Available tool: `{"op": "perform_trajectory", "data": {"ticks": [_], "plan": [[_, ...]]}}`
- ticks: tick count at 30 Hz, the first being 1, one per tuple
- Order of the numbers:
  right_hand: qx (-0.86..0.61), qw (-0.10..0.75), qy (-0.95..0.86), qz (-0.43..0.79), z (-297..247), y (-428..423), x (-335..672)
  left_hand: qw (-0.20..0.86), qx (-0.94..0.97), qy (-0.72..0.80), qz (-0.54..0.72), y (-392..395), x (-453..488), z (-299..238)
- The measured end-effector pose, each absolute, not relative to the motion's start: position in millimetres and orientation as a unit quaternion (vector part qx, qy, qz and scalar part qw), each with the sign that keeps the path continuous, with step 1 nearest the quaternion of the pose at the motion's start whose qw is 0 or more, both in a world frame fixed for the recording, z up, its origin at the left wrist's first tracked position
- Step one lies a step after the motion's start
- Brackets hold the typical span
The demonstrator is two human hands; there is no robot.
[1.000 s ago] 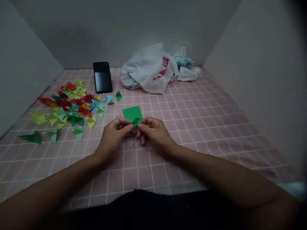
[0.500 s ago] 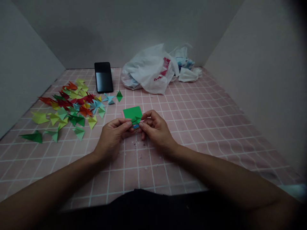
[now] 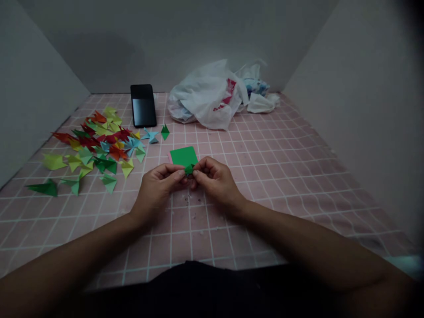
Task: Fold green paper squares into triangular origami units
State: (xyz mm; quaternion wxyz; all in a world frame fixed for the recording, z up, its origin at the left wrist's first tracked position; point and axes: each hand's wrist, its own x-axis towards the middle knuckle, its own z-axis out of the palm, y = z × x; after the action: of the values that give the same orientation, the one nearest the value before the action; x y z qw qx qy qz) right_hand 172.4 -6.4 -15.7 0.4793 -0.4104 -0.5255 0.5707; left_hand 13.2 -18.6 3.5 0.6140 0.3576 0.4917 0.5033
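A small folded piece of green paper is pinched between my two hands, with its outline partly covered by my fingers. My left hand grips its left side between thumb and fingers. On its right side, my right hand holds it in a similar pinch. Just behind my fingertips lies a stack of square origami paper, green on top with a pink edge showing at the left. My hands hide the stack's near part.
Many folded paper cranes in red, yellow, green and blue spread over the left. A small green folded piece lies behind the stack. A phone and a white plastic bag are at the back, on a pink checked cloth.
My right hand has lowered slightly and its fingers have drawn in closer to my left. The green paper between them now shows less and looks more bunched.
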Motion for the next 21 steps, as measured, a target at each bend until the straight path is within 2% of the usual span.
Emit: {"op": "perform_trajectory", "data": {"ticks": [9, 21], "plan": [[-0.411, 0.475, -0.481, 0.612, -12.0, -9.9, 170.9, 0.583, 0.404, 0.507, 0.489, -18.6, 15.1, 1.5], [-0.445, 0.48, -0.473, 0.589, -13.5, -13.2, 167.2, 0.568, 0.434, 0.5, 0.49, -19.0, 16.7, -1.8]]}}
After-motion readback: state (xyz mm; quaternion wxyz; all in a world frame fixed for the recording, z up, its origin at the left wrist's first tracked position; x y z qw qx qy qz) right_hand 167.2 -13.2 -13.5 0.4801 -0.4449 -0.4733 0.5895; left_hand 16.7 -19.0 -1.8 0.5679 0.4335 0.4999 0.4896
